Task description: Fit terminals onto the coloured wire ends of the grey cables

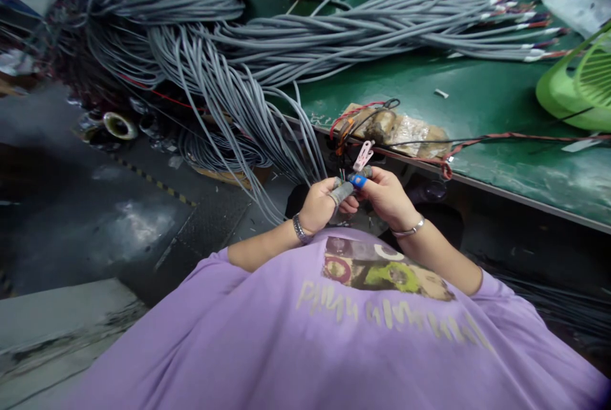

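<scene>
My left hand (321, 204) and my right hand (387, 195) meet in front of my chest, just below the edge of the green workbench (477, 98). Both are closed in a pinch on the end of a grey cable (305, 165), where thin coloured wires (342, 174) stick out. Grey tape covers a left fingertip and blue tape a right one. A small pink clip-like tool (363, 155) stands just above my fingers; whether a hand holds it is unclear. The cable belongs to a thick bundle of grey cables (224, 79) hanging off the bench.
More grey cables with stripped red and white ends (477, 21) lie across the bench top. A crumpled plastic bag with red and black wires (396, 130) sits at the bench edge. A green fan (582, 85) stands at right. Dark floor with tape rolls (119, 125) lies at left.
</scene>
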### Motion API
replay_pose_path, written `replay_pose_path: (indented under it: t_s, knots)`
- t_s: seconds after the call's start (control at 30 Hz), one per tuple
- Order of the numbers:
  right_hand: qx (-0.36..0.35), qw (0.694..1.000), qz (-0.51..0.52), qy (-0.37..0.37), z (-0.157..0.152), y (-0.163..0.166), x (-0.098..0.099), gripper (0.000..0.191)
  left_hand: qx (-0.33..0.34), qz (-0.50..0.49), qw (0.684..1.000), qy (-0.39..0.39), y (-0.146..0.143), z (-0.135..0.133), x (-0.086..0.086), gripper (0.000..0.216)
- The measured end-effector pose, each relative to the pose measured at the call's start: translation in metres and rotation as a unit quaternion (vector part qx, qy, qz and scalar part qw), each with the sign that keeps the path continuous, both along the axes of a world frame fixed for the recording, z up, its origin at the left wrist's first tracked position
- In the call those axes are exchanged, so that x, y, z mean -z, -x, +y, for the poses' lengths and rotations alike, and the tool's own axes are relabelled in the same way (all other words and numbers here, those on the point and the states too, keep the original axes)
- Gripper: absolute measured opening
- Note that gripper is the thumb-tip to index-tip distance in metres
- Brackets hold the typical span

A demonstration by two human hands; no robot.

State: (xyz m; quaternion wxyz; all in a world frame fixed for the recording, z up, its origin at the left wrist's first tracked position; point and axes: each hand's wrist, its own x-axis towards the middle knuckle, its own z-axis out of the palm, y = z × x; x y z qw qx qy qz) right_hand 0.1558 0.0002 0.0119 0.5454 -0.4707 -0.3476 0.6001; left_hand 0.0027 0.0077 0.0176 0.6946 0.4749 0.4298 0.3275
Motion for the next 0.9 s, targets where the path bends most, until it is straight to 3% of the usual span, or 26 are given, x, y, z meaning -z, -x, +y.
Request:
replay_pose_path:
  t_s: [0.4, 0.57, 0.7, 0.9]
  knots:
    - [-0.02, 0.994, 0.098, 0.041, 0.001, -0.005, 0.003, 0.041, -0.106, -0.089, 0.988, 0.063, -0.006, -0.001, -0.007, 0.051]
    - [-0.01, 0.982, 0.173, 0.082, 0.012, -0.015, 0.007, 0.049, -0.088, -0.102, 0.988, 0.07, -0.005, -0.005, -0.01, 0.053]
    - [-0.032, 0.989, 0.129, 0.057, 0.021, -0.01, 0.005, 0.055, -0.062, -0.109, 0.989, 0.081, -0.01, -0.006, -0.017, 0.053]
    - [0.127, 0.99, -0.025, -0.06, 0.025, 0.003, 0.005, 0.058, -0.068, -0.124, 0.987, 0.079, -0.017, 0.0, -0.022, 0.053]
